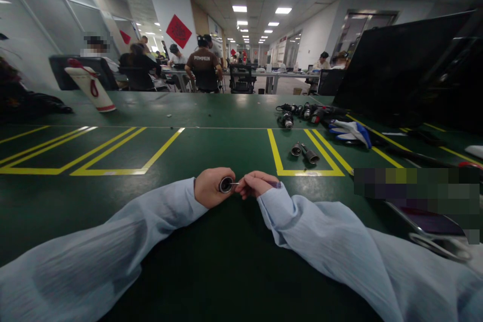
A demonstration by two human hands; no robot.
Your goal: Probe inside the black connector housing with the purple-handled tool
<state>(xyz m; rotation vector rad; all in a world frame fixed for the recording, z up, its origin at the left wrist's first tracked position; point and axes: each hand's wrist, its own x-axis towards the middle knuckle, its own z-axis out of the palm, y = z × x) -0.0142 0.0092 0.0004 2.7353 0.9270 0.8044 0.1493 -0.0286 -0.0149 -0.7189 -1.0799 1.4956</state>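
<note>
My left hand point(212, 187) is closed around a hollow round metal part point(226, 184), its open end turned toward me. My right hand point(254, 184) pinches a slim tool with a thin metal shaft point(234, 183) and a purplish handle point(274, 184), which looks like a small screwdriver. The shaft's tip is at the mouth of the metal part; how deep it reaches I cannot tell. Beyond my right hand, a cup-shaped metal piece point(296, 150) and a longer one point(311, 155) lie inside a yellow-taped box on the green table point(211, 146).
Power tools with cords point(288, 119) and white-blue gloves point(350, 132) lie at the back right, near a large black screen point(407, 60). A phone point(430, 221) rests at the right. A white tumbler point(92, 88) stands at the far left. Several people sit beyond the table.
</note>
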